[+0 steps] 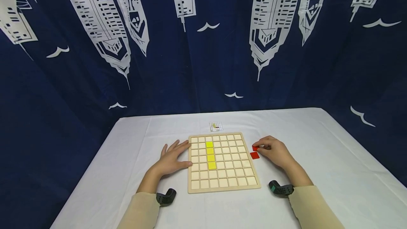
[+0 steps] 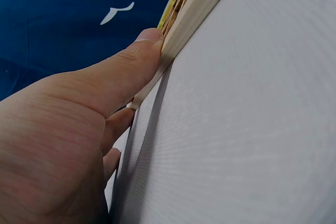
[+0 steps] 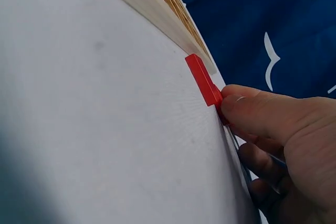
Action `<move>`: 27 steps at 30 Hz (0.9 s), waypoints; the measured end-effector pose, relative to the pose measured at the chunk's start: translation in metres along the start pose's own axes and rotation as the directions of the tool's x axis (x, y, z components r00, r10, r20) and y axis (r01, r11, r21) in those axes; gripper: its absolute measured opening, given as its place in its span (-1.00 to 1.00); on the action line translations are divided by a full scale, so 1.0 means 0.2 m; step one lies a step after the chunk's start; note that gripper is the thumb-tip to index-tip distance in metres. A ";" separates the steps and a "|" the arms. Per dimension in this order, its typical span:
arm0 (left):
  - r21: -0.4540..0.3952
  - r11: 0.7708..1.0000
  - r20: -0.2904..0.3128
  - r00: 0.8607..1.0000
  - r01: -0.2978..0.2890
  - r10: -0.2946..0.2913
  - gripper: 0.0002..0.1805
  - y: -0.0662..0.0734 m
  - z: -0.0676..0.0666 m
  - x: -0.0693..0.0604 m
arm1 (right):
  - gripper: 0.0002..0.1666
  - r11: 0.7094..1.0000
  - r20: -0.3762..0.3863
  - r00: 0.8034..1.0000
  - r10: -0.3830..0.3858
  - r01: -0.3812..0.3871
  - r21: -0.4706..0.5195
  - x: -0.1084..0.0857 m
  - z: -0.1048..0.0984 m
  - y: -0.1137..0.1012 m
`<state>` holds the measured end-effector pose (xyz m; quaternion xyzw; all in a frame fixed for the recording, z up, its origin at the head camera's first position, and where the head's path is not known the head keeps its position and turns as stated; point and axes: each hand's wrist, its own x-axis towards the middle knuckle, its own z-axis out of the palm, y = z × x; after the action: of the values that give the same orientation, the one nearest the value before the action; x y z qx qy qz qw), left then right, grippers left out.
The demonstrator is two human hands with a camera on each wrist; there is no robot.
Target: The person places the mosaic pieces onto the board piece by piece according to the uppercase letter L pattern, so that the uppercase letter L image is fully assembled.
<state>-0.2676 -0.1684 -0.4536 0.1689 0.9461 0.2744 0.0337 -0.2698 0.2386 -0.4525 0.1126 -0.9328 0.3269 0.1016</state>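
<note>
A wooden grid board (image 1: 224, 190) lies flat on the table, with several yellow square tiles (image 1: 211, 158) in one column. My left hand (image 1: 170, 162) rests at the board's left side, fingers extended, thumb and fingertips touching its edge (image 2: 197, 19). To the right of the board, my right hand (image 1: 276, 151) pinches a red square tile (image 1: 255, 148) between thumb and fingers, low over the cloth. A second red tile (image 1: 254, 155) lies just nearer to me. In the right wrist view the pinched tile (image 3: 221, 109) is partly hidden behind the thumb and the other red tile (image 3: 199, 80).
A small printed grid card (image 1: 216, 126) lies beyond the board's far edge. White cloth (image 1: 136, 151) covers the table. Behind the table hangs a dark blue curtain (image 1: 197, 66) with white building prints. Each wrist carries a black camera band (image 1: 166, 197).
</note>
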 end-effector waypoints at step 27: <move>-0.002 1.000 -0.002 1.000 -0.009 0.009 -0.14 0.00 0.00 0.00 | -0.65 0.992 0.029 0.997 0.076 -0.079 0.096 0.02 0.01 -0.06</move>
<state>-0.2674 -0.1681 -0.4532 0.1728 0.9451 0.2755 0.0315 -0.2704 0.2275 -0.4471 0.0851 -0.9206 0.3743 0.0716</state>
